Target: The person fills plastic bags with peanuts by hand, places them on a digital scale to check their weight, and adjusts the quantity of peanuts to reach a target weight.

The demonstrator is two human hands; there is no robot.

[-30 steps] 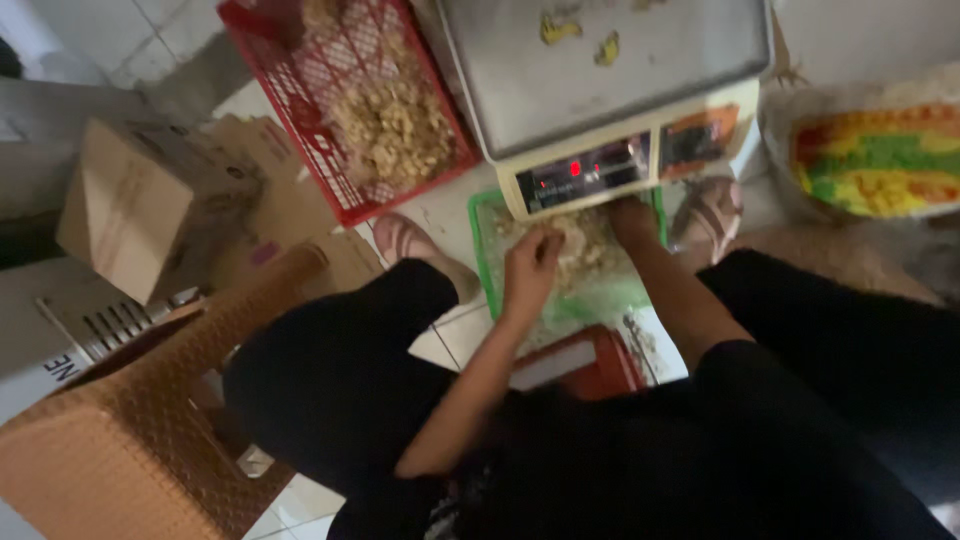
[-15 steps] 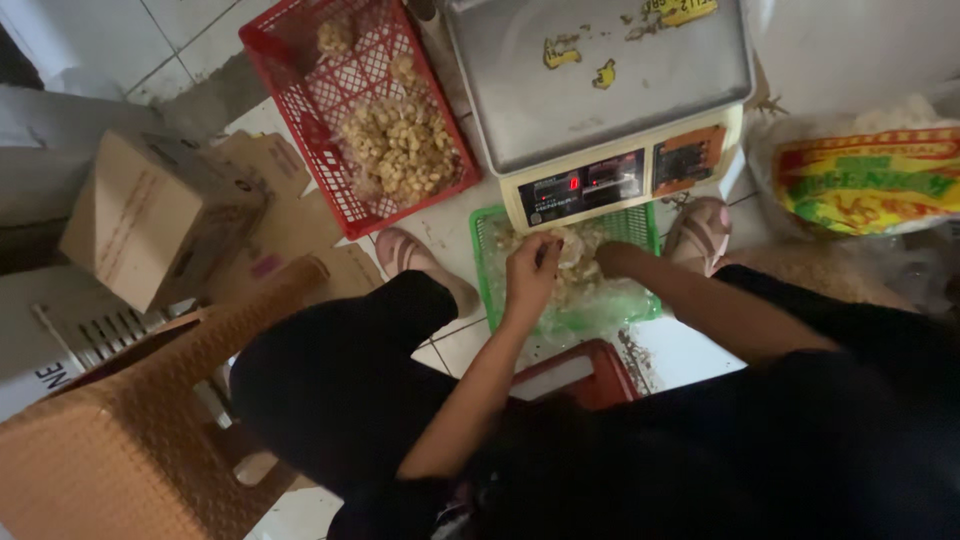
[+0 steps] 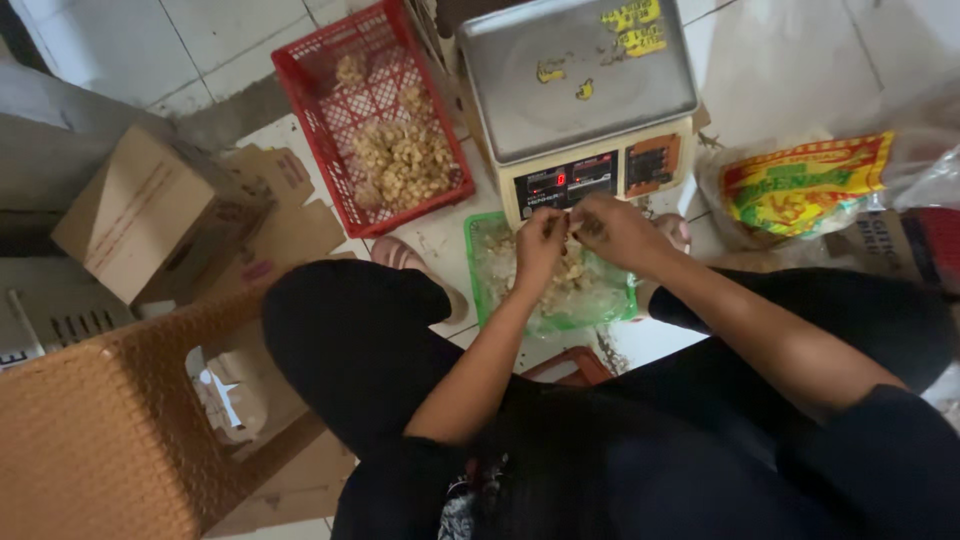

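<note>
Hands (image 3: 578, 232) meet over green tray (image 3: 482, 290) | scale (image 3: 580, 90) | tiled floor (image 3: 230, 40)

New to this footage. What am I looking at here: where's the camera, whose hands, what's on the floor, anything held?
There is no machine at work: a person uses two bare hands. The single picture comes from a camera worn on that person's head, looking down over their lap and dark trousers to a tiled floor.

The left hand and right hand meet just above a green basket that holds pale, lumpy pieces. The fingers pinch something small between them; it is too small to tell what.

Behind the hands stands a weighing scale with a metal pan and a lit display. Left of it is a red basket with more pale pieces. Further left lie a cardboard box and a brown woven stool. To the right lies a printed yellow bag.
</note>
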